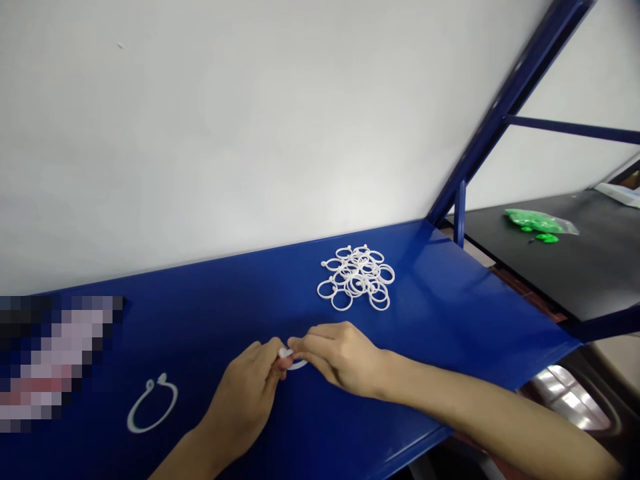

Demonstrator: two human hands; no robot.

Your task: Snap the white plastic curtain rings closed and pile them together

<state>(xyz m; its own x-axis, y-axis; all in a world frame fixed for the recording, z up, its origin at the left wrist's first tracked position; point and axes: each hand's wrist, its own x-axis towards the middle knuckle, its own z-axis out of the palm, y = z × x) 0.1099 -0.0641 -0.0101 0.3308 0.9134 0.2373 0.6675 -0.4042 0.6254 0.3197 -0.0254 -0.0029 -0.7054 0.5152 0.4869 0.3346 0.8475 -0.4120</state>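
Both my hands meet over the near middle of the blue surface, around one white plastic ring (299, 365). My left hand (250, 383) pinches its end between thumb and fingers. From the other side, my right hand (345, 357) has its fingers closed on the same ring, so only a short curved part and a white end show. Left of my left hand lies another white ring (131, 419), with a gap between its knobbed end and its looped end. Beyond my right hand, several similar rings lie in a loose pile (357, 279).
The blue tabletop (225, 313) runs along a white wall (250, 133). A blue metal frame (480, 140) rises at the right. Past it, a black table (565, 273) bears a clear bag of green pieces (535, 221). A blurred-out patch covers something at far left.
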